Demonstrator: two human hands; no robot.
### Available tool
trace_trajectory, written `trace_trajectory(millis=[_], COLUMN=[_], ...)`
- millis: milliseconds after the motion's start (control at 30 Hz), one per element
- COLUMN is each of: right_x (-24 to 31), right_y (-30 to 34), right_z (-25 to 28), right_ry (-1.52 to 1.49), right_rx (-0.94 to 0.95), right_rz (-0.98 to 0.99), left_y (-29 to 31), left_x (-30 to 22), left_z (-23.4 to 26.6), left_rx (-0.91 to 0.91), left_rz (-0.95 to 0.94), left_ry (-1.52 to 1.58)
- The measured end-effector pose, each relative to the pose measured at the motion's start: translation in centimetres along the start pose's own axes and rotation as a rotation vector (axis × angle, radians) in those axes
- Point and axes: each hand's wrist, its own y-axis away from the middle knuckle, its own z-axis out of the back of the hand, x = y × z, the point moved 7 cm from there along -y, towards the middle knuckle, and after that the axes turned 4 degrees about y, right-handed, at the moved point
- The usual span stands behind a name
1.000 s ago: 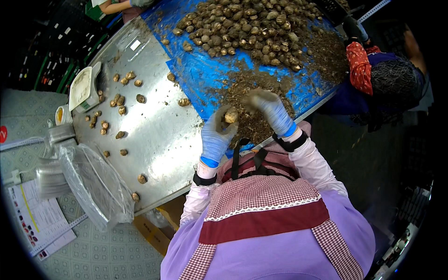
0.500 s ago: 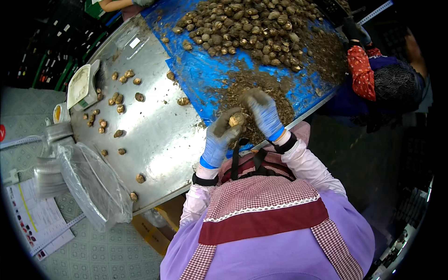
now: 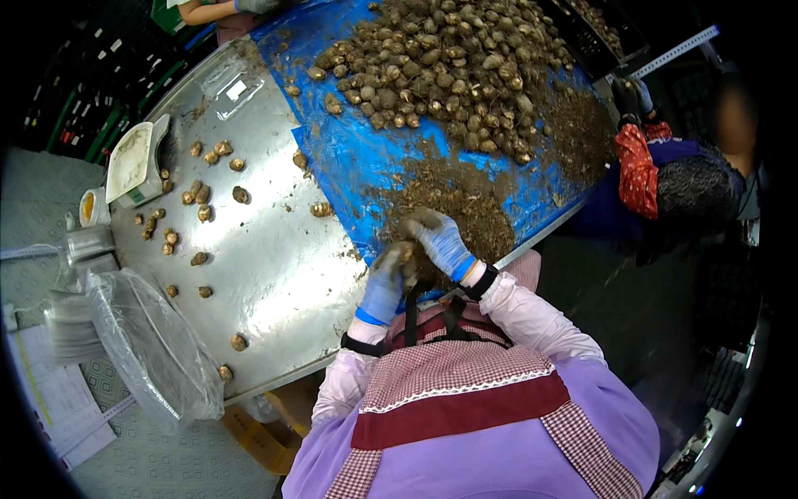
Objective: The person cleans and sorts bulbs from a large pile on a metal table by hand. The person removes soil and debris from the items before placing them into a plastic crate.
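Note:
My left hand (image 3: 382,291), in a grey-blue coated glove, is closed around a small brown taro (image 3: 406,252) at the near edge of the table. Gloved the same way, my right hand (image 3: 438,241) has its fingers bent together at the top of that taro; its fingertips are partly hidden. Beneath both hands lies loose brown root debris (image 3: 457,204) on a blue plastic sheet (image 3: 337,179). Farther back rises a large heap of small hairy taros (image 3: 449,71).
Several taros lie scattered on the metal tabletop (image 3: 274,241) to the left, near a white scale (image 3: 137,162). A clear plastic bag (image 3: 154,345) hangs by the left edge. One co-worker's red sleeve (image 3: 637,170) is at right; another's arm (image 3: 208,12) shows at far left.
My right hand has come down and left onto the taro, its fingers now against it. The taro is more covered, and the whole view has shifted slightly.

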Motion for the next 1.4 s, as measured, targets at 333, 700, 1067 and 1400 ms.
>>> trace_trajectory(millis=[333,700,1067,1400], right_x=[-1.4,0.7,5.6,4.4], right_y=[-17.1,-23.8,-1.4,4.3], right_z=[8.5,6.5,0.9,3.2], right_ry=[0.585,1.046,0.055,0.085], right_rx=[-0.23,-0.157,0.578,-0.204], right_rz=[-0.031,-0.305,-0.207,0.159], left_y=[-1.1,-1.9,-4.3,0.4], left_x=[-23.0,-23.5,-8.4,-4.2], left_z=[32.5,16.5,-4.5,-8.4], left_rx=[-0.988,-0.702,0.105,-0.168], left_rz=[-0.669,-0.75,-0.516,-0.656], left_ry=[-0.139,-0.38,-0.502,-0.464])
